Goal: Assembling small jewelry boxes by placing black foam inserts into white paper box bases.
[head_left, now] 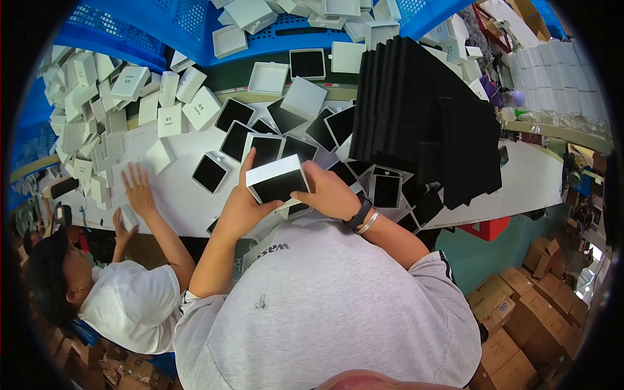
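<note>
Both my hands grip one small white box with a black foam insert, held just above the white table. My left hand clasps its left side with the thumb up along the edge. My right hand, with a dark watch and a bangle at the wrist, presses on the box's right side and front. Several open white boxes with black inserts lie on the table just beyond. A tall stack of black foam pads stands to the right of the held box.
A heap of white box lids covers the left of the table. Blue crates with more lids sit at the back. A co-worker in a white shirt at my left has a hand on the table. Cardboard cartons fill the floor at right.
</note>
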### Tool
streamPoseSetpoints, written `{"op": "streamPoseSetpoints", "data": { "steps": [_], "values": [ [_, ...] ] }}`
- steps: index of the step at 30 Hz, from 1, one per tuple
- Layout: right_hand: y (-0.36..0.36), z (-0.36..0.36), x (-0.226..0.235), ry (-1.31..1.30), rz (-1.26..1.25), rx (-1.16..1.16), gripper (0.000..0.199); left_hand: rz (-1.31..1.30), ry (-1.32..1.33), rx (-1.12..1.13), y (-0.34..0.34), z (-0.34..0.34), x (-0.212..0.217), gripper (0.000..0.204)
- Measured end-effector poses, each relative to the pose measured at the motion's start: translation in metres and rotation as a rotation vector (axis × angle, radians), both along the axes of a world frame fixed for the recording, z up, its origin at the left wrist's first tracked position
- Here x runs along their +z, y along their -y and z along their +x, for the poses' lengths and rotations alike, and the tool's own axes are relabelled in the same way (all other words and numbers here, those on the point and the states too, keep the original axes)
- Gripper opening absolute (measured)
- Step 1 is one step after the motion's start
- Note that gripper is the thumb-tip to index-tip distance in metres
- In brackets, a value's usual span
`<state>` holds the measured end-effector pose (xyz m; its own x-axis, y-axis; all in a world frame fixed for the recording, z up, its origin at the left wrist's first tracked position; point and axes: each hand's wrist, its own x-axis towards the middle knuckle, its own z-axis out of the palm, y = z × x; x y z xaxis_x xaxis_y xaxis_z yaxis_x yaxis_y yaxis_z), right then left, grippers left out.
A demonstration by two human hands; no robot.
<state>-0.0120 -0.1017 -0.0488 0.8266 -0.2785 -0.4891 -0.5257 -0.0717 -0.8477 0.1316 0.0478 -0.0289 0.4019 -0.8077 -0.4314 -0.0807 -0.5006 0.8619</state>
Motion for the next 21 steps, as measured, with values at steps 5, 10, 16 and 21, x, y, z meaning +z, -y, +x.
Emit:
{"op": "streamPoseSetpoints", "data": {
  "steps": [5,10,16,21],
  "values": [
    [0.008,-0.001,0.021,-0.004,0.102,0.066,0.044,-0.027,0.293,-0.011,-0.007,0.043,-0.021,0.105],
    [0.075,-0.061,0.059,0.224,-0.71,-0.475,0.061,0.306,0.095,0.028,-0.063,0.153,-0.047,0.102],
    [0.16,-0.165,0.004,-0.588,-1.064,-0.579,0.093,-0.134,0.547,0.428,0.058,0.19,-0.108,0.052],
    [0.127,-0.157,0.02,-0.11,-1.253,-0.665,0.069,0.361,0.795,0.101,0.153,0.191,-0.206,0.058]
  ]
}}
